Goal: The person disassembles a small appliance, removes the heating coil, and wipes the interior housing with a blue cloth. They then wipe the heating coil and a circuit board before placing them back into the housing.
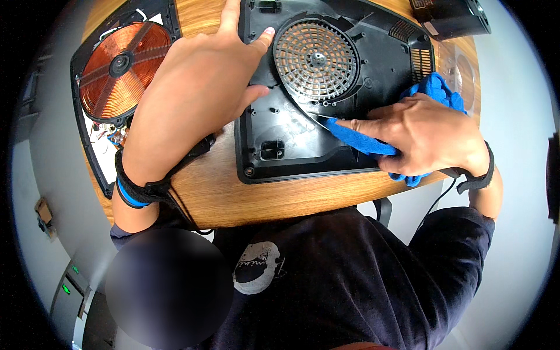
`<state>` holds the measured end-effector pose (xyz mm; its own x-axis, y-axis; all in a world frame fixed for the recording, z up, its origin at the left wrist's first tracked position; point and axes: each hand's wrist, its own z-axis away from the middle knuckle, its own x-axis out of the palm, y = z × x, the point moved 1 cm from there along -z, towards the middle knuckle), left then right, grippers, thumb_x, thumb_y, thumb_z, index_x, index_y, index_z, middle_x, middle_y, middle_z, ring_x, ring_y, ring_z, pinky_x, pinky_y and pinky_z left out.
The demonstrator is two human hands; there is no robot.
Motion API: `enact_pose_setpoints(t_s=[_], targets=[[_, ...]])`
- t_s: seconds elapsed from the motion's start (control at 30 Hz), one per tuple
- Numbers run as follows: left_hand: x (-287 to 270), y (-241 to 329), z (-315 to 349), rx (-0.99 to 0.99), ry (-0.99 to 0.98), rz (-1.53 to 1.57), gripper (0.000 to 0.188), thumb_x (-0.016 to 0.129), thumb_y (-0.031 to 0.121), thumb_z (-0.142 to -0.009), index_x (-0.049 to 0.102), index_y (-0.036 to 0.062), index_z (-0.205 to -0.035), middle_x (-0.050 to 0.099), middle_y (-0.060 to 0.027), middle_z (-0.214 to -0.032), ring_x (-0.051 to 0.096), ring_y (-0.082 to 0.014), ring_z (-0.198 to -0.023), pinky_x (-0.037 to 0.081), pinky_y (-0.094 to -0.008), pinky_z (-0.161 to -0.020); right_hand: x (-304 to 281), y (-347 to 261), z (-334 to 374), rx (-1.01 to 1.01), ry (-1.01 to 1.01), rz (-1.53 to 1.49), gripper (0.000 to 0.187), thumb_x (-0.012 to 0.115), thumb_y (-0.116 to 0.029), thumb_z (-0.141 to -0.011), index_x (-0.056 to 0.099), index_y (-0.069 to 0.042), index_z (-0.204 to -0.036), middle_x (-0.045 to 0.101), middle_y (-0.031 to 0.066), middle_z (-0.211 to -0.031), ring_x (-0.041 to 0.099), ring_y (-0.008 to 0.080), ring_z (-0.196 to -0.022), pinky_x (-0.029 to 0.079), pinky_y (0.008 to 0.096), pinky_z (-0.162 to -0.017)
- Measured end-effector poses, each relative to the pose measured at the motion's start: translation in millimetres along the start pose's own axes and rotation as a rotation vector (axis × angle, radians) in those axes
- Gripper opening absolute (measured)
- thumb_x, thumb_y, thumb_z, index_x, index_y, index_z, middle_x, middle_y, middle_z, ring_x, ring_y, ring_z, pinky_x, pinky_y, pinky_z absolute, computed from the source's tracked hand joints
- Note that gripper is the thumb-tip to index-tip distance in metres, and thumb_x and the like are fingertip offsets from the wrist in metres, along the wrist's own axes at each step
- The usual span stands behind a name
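Observation:
A black plastic housing (350, 157) lies on the table with its ribbed inside up, a round vent grille (317, 59) near its middle. My left hand (204, 81) reaches over the housing's left edge, fingers apart, holding nothing; its thumb and fingertips are at or just above the plastic. My right hand (423, 131) grips a bunched blue cloth (356, 138). The index finger presses a fold of it against the housing below the grille, close to a curved rib. More of the cloth bulges out behind the knuckles and under the palm.
At the left lies another black housing half with a round copper coil (143, 53) and wiring. A black cylindrical object (450, 17) stands at the top right. Clear plastic (465, 73) lies by the table's right edge. The wooden table's (262, 201) front edge is close to my body.

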<state>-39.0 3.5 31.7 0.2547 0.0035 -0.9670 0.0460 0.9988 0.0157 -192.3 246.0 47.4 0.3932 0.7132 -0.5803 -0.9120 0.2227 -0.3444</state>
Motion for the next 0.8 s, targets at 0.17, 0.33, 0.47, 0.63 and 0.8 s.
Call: enact_pose_setpoints(t_s=[0.17,0.33,0.47,0.63,0.8], targets=[[-27,13,-3,-0.029,-0.109,-0.093,0.071,0.077,0.045,-0.102,0.064,0.002,-0.157,0.047,-0.0531,-0.156,0.081,-0.033,-0.084,0.065,-0.0378,-0.076,5,5,11,0.059,0.05,0.082,0.057,0.078,-0.03,-0.089,0.079,-0.009,-0.141,0.081,0.021,-0.127,0.08,0.0377,-0.109,0.063,0.045,-0.093],[-4,-1,0,0.016,0.011,-0.094,0.07,0.077,0.046,-0.102,0.066,0.0011,-0.155,0.047,-0.0538,-0.155,0.081,-0.033,-0.08,0.065,-0.0362,-0.075,-7,19,25,-0.099,0.283,0.074,0.038,0.077,-0.029,-0.094,0.08,-0.004,-0.122,0.078,0.0197,-0.11,0.076,0.0401,-0.107,0.061,0.0492,-0.096],[-13,10,1,0.021,0.034,-0.212,0.069,0.076,0.047,-0.102,0.067,0.0008,-0.153,0.048,-0.054,-0.154,0.08,-0.031,-0.075,0.064,-0.0352,-0.072,-37,6,39,0.1,0.268,0.031,0.036,0.077,-0.03,-0.097,0.076,-0.001,-0.119,0.069,0.0148,-0.12,0.072,0.0403,-0.11,0.059,0.0501,-0.096],[7,-10,0,0.094,0.101,-0.059,0.07,0.075,0.048,-0.103,0.067,0.0009,-0.153,0.05,-0.0538,-0.153,0.079,-0.0292,-0.073,0.063,-0.0345,-0.07,-23,13,22,-0.044,0.446,0.145,0.032,0.074,-0.026,-0.097,0.073,-0.002,-0.119,0.069,0.0146,-0.117,0.071,0.0425,-0.11,0.058,0.0522,-0.091],[-17,7,1,0.042,-0.009,-0.194,0.07,0.073,0.051,-0.104,0.067,0.0014,-0.154,0.051,-0.0527,-0.153,0.079,-0.0281,-0.072,0.063,-0.0341,-0.069,-10,1,-3,-0.149,0.456,0.023,0.038,0.072,-0.01,-0.094,0.069,-0.01,-0.132,0.068,0.0132,-0.109,0.072,0.0411,-0.106,0.059,0.052,-0.086]])
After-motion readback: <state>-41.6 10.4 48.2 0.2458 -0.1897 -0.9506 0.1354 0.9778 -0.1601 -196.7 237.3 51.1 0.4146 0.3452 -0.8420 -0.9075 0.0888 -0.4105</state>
